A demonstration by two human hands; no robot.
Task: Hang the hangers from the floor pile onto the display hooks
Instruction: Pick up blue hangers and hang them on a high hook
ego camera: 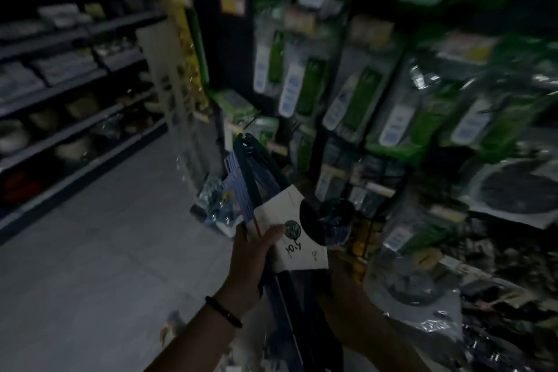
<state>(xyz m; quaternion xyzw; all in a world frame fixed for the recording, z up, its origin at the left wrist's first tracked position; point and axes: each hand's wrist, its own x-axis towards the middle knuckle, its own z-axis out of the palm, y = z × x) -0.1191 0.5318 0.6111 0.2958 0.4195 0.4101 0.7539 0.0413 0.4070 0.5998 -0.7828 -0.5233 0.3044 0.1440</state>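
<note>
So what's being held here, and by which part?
The left hand grips a bundle of hangers at its white cardboard sleeve. The right hand sits behind it; its grip is unclear.

One hanger bundle (265, 199), two hands.

dark blue-green hangers (247, 172) in a white card sleeve (297, 238); green packets (359, 93) behind.

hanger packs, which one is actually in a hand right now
The bundle of blue and dark hangers with the white cardboard sleeve, gripped by the left hand; the green-carded packs hang on the display.
</note>
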